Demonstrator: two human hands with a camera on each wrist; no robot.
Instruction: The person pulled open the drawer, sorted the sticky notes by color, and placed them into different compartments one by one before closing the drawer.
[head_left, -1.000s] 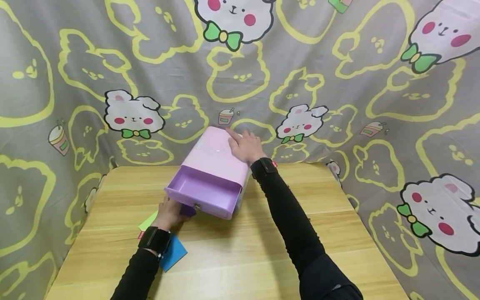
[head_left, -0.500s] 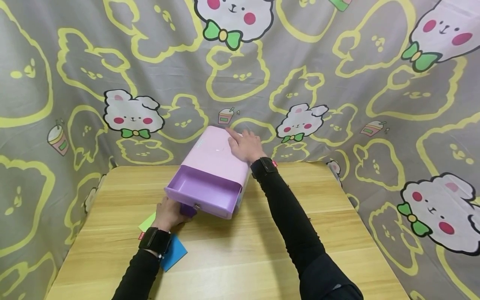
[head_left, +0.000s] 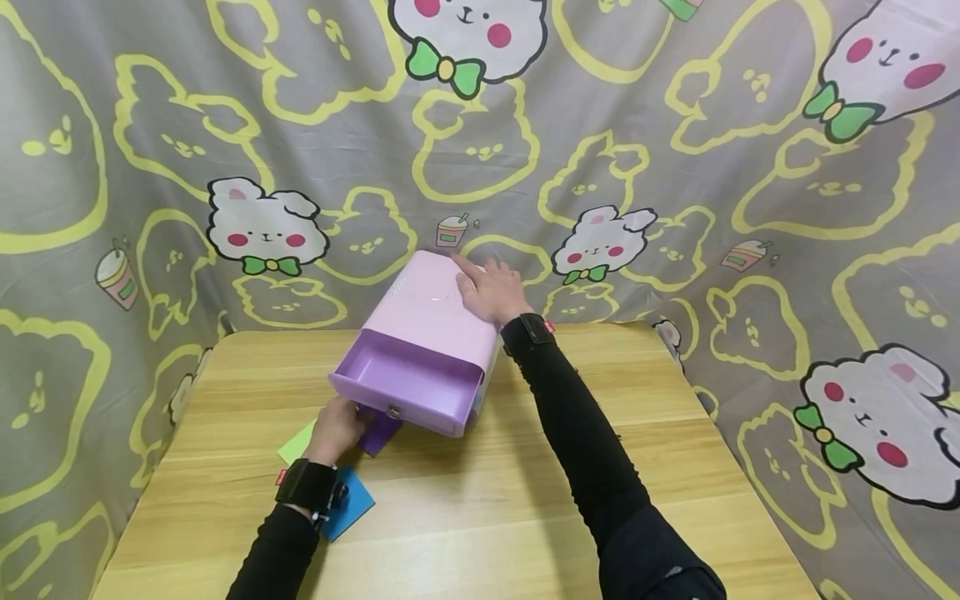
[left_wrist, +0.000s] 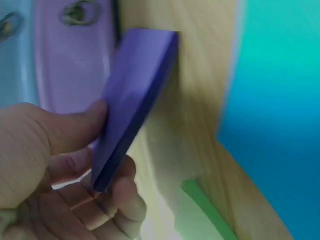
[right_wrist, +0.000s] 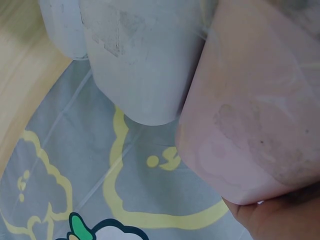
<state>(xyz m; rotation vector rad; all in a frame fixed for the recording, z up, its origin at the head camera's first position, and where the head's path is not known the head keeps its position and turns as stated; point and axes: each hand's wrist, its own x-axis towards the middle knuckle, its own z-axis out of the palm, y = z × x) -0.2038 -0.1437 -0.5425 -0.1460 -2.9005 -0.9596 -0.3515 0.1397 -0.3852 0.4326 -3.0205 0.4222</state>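
My left hand point(head_left: 337, 429) pinches a purple, pad-like paper block point(left_wrist: 132, 90) between thumb and fingers. The block is held at a tilt, just below the front of a pink drawer box point(head_left: 431, 312) in the head view. The box's top purple drawer point(head_left: 408, 379) is pulled out, and its visible inside holds nothing. My right hand point(head_left: 493, 292) rests on the far right part of the box's top, index finger straight. In the right wrist view only part of this hand point(right_wrist: 280, 217) shows, at the box's pink edge.
A blue square pad point(head_left: 348, 504) lies on the wooden table point(head_left: 510, 517) beside my left wrist. A green pad point(head_left: 295, 443) lies left of the hand, partly covered. A patterned curtain point(head_left: 480, 167) hangs behind and at both sides. A light-blue drawer front point(left_wrist: 15, 60) adjoins the purple one.
My left hand has shifted slightly, and the purple pad now shows more, farther out from under the drawer front. My right hand and the drawer box stay in place.
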